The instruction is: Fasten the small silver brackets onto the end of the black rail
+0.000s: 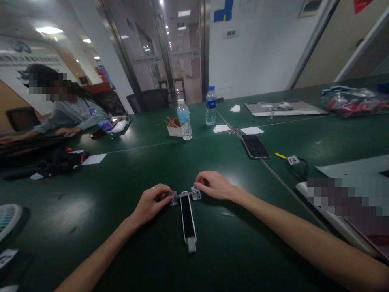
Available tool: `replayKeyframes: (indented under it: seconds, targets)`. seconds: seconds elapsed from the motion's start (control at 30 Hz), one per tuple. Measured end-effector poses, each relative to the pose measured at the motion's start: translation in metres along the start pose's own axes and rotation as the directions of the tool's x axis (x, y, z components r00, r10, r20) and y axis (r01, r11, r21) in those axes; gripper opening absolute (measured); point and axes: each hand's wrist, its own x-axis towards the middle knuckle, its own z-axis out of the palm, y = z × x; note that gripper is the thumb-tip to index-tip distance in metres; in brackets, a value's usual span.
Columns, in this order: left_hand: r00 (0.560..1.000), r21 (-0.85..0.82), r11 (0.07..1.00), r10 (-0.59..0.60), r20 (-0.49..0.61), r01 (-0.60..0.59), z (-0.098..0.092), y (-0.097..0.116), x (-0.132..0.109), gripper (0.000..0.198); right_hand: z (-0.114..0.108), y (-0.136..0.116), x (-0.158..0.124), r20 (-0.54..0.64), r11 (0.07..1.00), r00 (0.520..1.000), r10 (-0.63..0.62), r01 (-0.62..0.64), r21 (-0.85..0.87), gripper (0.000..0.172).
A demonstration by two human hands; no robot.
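On the green table lies a long, narrow device [187, 217] with a black strip, a pale frame and a grey block at its near end. A thin metal rod crosses its far end, with a small metal bracket on each side. My left hand [154, 199] has thumb and index finger pinched on the left bracket [174, 198]. Bent over the right bracket [197, 194], my right hand [212, 184] has its fingertips closed on that bracket's upper edge. The exact contact under the right fingers is partly hidden.
Beyond my hands stand two water bottles [184, 121] and a small box [174, 129]. A phone [255, 146] lies right of them, near a cable [299, 168] with a label. A laptop [343, 219] borders my right arm. Another person [71, 109] sits at the far left.
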Motion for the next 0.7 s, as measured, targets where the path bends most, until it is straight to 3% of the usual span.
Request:
replayKeyframes:
  seconds: [0.33, 0.7]
  targets:
    - [0.998, -0.027, 0.999, 0.021, 0.065, -0.019, 0.006, -0.005, 0.0, 0.015, -0.002, -0.014, -0.007, 0.118, 0.995, 0.991, -0.068, 0.076, -0.072, 0.014]
    - [0.997, -0.077, 0.995, 0.071, 0.025, -0.069, 0.01, -0.009, 0.0, 0.014, 0.003, -0.01, -0.007, 0.145, 0.982, 0.98, -0.135, 0.152, -0.108, 0.01]
